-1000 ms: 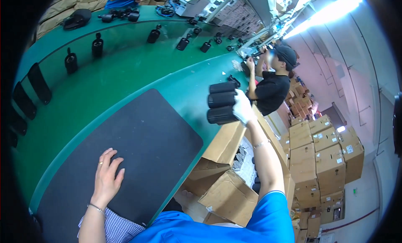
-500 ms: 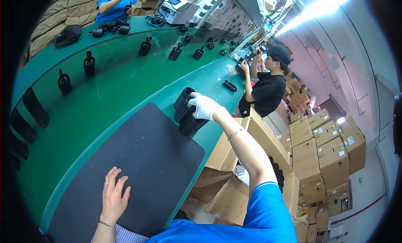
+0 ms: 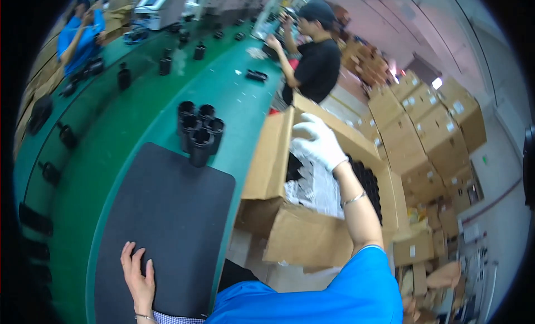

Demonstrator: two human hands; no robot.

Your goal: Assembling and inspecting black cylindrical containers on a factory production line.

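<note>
My bare left hand rests on a dark grey mat with its fingers outstretched, holding nothing. My right hand, in a white glove, hangs over an open cardboard box; its fingers are apart and curved, and nothing shows in them. Inside the box lie white wrapping material and rows of black parts, partly hidden by my right forearm. Several black hollow cylindrical housings stand upright in a tight cluster on the green bench, touching the mat's far end.
Along the green conveyor belt stand several black parts with knobbed tops. A black part lies farther along the bench. One person in black works beyond the box, another in blue across the belt. Stacked cartons fill the right side.
My right hand has let go of the black housings and moved right, over the cardboard box. The view has turned rightward. My left hand stays on the mat.
</note>
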